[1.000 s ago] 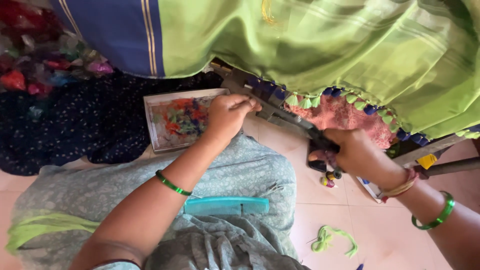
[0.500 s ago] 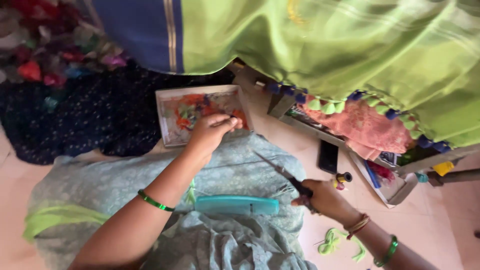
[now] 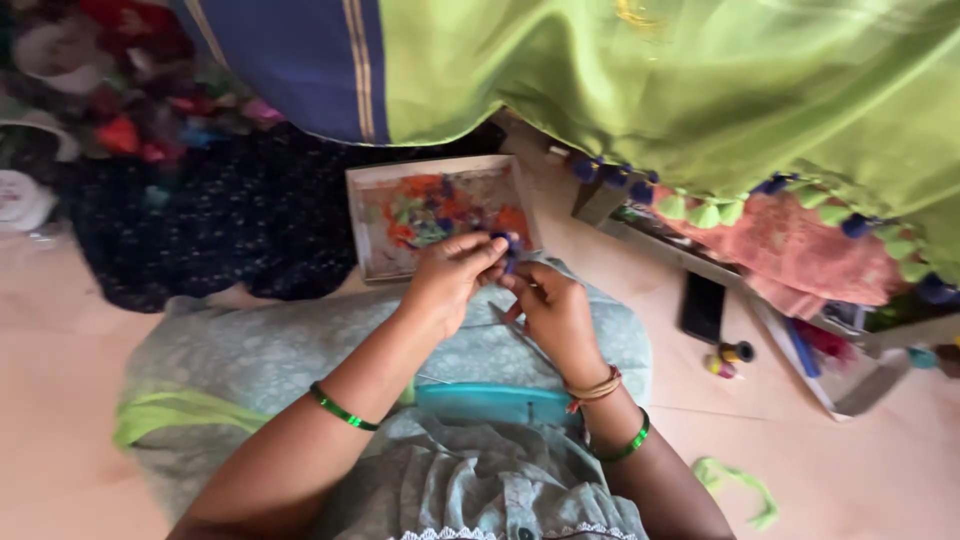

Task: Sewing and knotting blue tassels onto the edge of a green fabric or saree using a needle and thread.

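- I see both hands meeting over the lap, just in front of the near edge of the tray.
- Left hand (image 3: 450,275): fingers pressed together in a pinch on a small dark blue tuft (image 3: 508,243); thin green bangle (image 3: 342,408) on that forearm.
- Right hand (image 3: 552,310): fingers curled, tips closing on the same blue tuft from the other side. Can't resolve exactly how much of it each hand holds; it is small and partly hidden by the fingertips.
- Right wrist carries tan bangles with a red thread and a green bangle (image 3: 628,440) further up the arm.
- Blue tuft sits between the two sets of fingertips, above the near right corner of the tray.
- Tray (image 3: 362,225): shallow, pale-rimmed rectangle on the floor, holding a mixed heap of orange, red, green and blue threads. Far side touches a dark dotted cloth (image 3: 240,220).
- Lap is covered in pale grey-green printed fabric (image 3: 270,350); a teal comb-like bar (image 3: 495,402) lies across it, near the right wrist.
- A thin dark tool lies on the lap fabric under the right hand; can't tell what kind.
- Green cloth (image 3: 700,90) with a blue striped border hangs overhead; a row of green and blue tassels (image 3: 700,210) runs along its lower edge.
- Floor to the right: black phone (image 3: 703,306), small thread spools (image 3: 730,358) just beside it, pink cloth (image 3: 800,250) under the tassels.
- Loose green scrap (image 3: 740,485) lies on the floor toward the near right corner, well apart from the hands.
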